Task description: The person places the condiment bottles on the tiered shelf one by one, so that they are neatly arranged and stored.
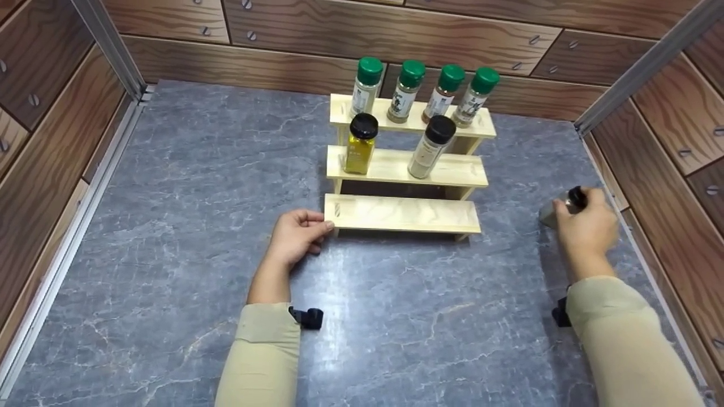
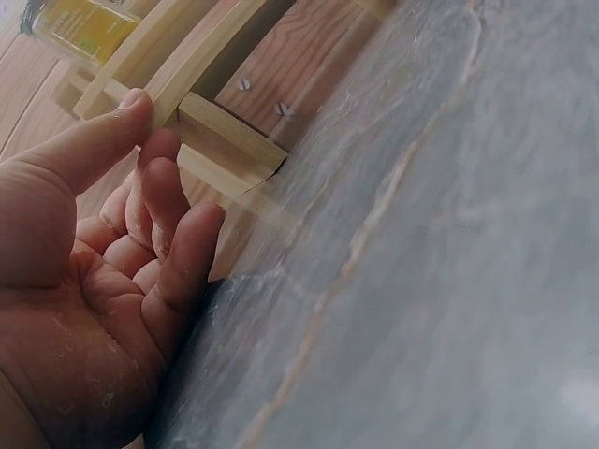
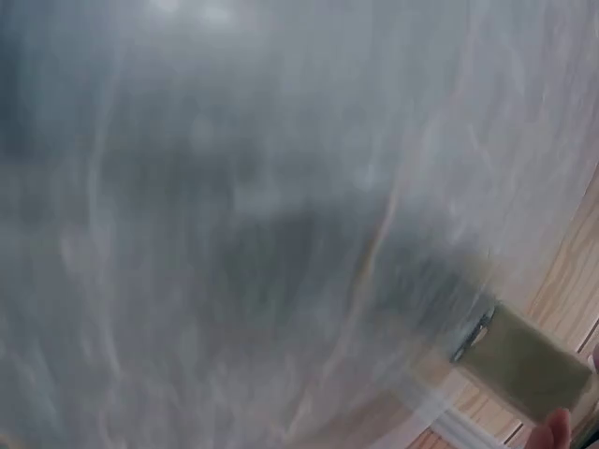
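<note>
A three-tier wooden spice rack (image 1: 404,213) stands on the grey marbled table. My left hand (image 1: 295,236) pinches the left end of its lowest step, thumb on top and index finger beneath in the left wrist view. Over at the right, my right hand (image 1: 588,226) grips a black-capped spice jar (image 1: 547,216) near its cap. In the right wrist view this jar (image 3: 524,365) shows olive-grey contents, its base close to the tabletop. The middle step holds a jar of yellow contents (image 1: 358,155) and a black-capped jar of pale powder (image 1: 428,155).
Several green-capped spice jars, among them a left one (image 1: 367,90) and a right one (image 1: 472,104), line the top step. Wood-patterned walls (image 1: 317,34) close off the back and both sides. A metal rail (image 1: 73,237) runs along the table's left edge.
</note>
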A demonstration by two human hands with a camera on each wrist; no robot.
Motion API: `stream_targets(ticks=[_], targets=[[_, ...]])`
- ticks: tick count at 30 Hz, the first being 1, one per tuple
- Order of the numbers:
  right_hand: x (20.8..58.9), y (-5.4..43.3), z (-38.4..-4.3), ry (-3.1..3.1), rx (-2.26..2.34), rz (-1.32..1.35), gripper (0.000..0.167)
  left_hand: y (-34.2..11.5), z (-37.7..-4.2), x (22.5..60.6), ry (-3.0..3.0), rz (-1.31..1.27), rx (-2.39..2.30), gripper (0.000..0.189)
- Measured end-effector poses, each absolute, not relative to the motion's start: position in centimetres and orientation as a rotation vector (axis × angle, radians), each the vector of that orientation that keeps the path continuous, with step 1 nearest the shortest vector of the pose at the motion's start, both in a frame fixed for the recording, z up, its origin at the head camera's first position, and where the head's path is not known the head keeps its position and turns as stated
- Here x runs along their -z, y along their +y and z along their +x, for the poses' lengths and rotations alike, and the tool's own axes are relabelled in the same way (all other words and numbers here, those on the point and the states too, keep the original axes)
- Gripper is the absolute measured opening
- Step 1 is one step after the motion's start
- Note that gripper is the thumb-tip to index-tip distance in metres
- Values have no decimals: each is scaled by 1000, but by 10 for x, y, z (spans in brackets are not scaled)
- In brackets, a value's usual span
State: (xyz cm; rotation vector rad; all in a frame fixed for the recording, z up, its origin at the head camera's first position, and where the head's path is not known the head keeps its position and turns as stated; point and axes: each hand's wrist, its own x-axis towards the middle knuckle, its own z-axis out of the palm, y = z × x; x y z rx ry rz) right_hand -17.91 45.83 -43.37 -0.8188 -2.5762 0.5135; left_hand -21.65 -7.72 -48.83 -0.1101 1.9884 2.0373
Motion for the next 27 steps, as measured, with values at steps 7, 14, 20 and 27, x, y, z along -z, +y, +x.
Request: stream_targets(ticks=[7,14,20,27], targets=[[445,442,-178,-2483,-649,-722,49,-77,-215,489,1989,-106,-2027,27],[449,422,-183,-2422,-841,-470,43,-76,-218,486,1983,-104,-2030,26],[445,422,-184,-2415,-788,-571,50,-75,-217,489,1975,-110,-2032,28],[442,407,-188,-2341,-969,-339,42,-77,-216,488,1976,-118,-2039,28]])
